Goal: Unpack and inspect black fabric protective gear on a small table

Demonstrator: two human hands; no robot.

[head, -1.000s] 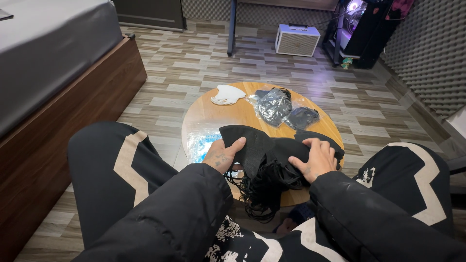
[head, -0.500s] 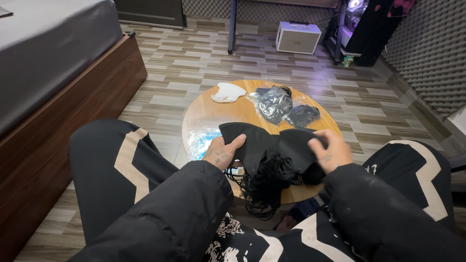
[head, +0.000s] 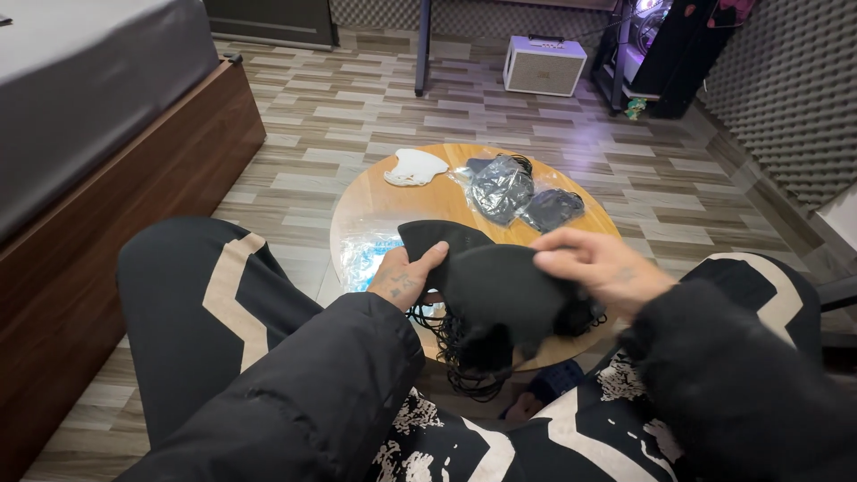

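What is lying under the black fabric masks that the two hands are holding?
Under the black fabric masks, held by the left hand and right hand, tangled black ear loops hang over the round wooden table. The tabletop directly beneath is covered.

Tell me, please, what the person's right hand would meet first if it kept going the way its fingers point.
Probably the black face mask under the right hand, whose fingers point left toward the left hand; depth is unclear.
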